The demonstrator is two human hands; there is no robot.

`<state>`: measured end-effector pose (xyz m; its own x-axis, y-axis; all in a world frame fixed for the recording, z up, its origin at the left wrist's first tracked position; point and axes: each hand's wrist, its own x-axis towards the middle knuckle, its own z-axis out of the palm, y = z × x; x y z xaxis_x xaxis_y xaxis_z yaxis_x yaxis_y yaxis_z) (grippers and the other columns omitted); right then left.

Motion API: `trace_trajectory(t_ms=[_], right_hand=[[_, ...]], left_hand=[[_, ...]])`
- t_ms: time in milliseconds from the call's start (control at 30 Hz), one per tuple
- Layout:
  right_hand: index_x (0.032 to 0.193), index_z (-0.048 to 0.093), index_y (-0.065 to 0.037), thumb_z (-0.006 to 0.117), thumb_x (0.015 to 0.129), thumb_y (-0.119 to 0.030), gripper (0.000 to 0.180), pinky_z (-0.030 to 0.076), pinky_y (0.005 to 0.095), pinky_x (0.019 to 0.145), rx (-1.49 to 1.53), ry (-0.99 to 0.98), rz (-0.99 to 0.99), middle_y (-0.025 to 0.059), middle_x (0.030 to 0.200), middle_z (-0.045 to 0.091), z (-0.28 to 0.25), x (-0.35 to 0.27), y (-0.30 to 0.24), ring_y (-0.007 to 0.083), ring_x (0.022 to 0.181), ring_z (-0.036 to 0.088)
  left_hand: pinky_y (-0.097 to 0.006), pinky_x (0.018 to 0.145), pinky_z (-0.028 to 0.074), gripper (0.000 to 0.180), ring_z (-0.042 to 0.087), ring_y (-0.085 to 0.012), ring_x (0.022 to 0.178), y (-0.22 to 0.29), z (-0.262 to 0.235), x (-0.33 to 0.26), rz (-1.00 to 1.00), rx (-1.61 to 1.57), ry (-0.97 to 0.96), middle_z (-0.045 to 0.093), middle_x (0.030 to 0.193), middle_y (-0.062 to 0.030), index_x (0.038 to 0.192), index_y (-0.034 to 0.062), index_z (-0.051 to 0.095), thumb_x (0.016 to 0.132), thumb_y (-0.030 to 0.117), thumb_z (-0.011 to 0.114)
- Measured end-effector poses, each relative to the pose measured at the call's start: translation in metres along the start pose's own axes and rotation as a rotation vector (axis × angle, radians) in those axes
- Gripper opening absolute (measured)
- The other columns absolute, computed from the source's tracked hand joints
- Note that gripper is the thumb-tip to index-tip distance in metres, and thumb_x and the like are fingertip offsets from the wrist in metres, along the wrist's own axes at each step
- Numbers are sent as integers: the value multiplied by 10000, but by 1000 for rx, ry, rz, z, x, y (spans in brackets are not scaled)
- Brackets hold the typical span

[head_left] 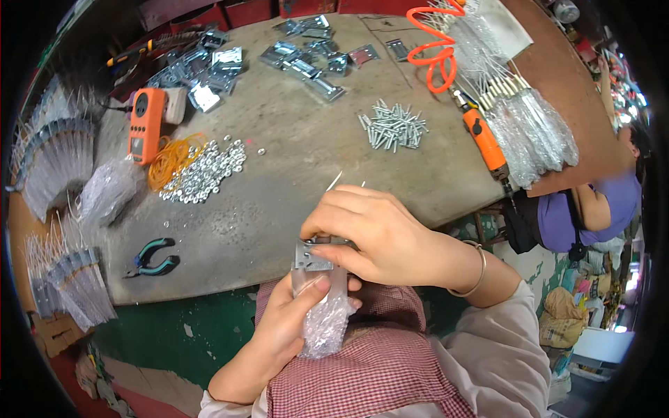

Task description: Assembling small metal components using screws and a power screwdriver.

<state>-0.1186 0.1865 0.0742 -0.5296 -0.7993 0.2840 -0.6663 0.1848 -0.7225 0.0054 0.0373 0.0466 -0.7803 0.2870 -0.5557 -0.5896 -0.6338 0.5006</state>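
Just past the table's front edge, over my lap, my left hand (289,310) is wrapped round a long part in bubble wrap (326,333). A small metal bracket (311,258) with holes sits at the upper end of that part. My right hand (376,226) is closed over this end, its thumb and fingers pressing on the bracket. A thin white wire (335,180) pokes out beyond the right-hand fingers. The right fingertips are partly hidden, so I cannot tell whether they also pinch something small.
Loose nuts (202,174), orange rubber bands (171,161), screws (394,127) and metal brackets (300,63) lie about the table (293,139). Pliers (153,259) rest near the front edge. An orange screwdriver (486,143) hangs over the right edge. Wrapped parts (533,132) flank both sides. Someone in purple (613,209) sits at right.
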Motion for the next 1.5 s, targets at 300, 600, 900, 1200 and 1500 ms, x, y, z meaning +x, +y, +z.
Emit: trace_trajectory(t_ms=[300,600,900,1200,1500], right_hand=[[954,623,-57,718,736,-135,251,498,345,643,-100,87,-47,69,826,568,1,-5,4,249,810,577],[850,625,-37,691,760,-110,134,493,359,644,-625,454,588,111,766,627,-87,-57,134,259,723,641],[803,634,-19,674,716,-80,113,475,310,605,-298,316,770,83,735,612,-104,-63,128,180,658,605],[846,632,5,653,737,-38,120,479,314,622,-320,240,702,120,743,617,-99,-52,117,206,660,602],[864,606,28,636,742,-17,134,447,288,583,-348,65,625,66,673,560,-96,-50,106,129,611,524]], left_hand=[[-394,782,549,577,656,-296,878,-2,4,8,61,23,37,620,1025,-228,1181,-62,485,1006,448,281],[-425,768,533,608,649,-313,833,7,-3,9,148,-92,26,626,991,-237,1170,-51,490,961,505,360],[-428,768,531,606,646,-319,833,8,-1,13,147,-31,80,627,980,-234,1175,-59,478,962,501,382],[-426,765,533,584,645,-316,833,7,2,17,161,-31,76,627,978,-235,1171,-61,481,973,477,371],[-424,771,532,559,645,-312,836,6,0,11,174,-24,99,629,988,-233,1179,-54,483,982,453,358]])
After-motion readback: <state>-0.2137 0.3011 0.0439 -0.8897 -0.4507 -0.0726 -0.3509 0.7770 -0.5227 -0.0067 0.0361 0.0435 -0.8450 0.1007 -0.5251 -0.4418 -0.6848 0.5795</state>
